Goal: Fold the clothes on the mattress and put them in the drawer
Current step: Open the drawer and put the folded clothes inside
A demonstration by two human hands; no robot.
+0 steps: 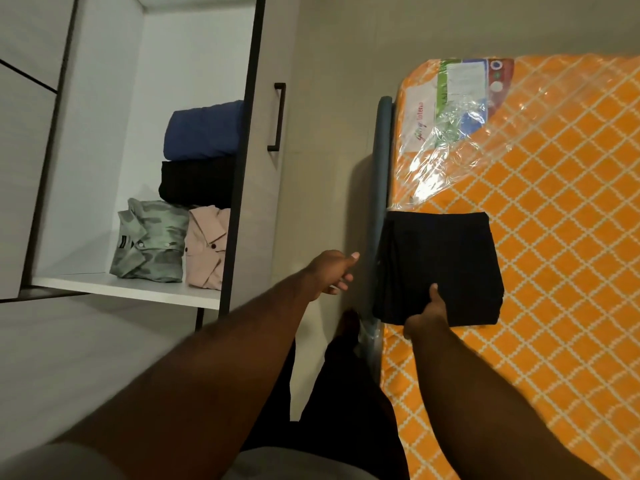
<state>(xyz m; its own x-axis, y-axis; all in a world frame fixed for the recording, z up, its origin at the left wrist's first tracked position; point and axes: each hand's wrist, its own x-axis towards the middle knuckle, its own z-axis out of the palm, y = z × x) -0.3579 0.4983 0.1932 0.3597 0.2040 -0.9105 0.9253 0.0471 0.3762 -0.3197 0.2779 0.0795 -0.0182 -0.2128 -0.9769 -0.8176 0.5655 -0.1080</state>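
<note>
My right hand (424,318) has its fingers hidden beneath the folded black garment (438,268). Only the thumb shows, pressed on top of the near edge, so I grip it there. My left hand (330,271) hangs above the floor, fingers loosely curled, holding nothing. The garment lies flat at the mattress (554,237) edge, overhanging the bed frame (381,161). It is nearly square, its layered side facing the open drawer (138,289).
</note>
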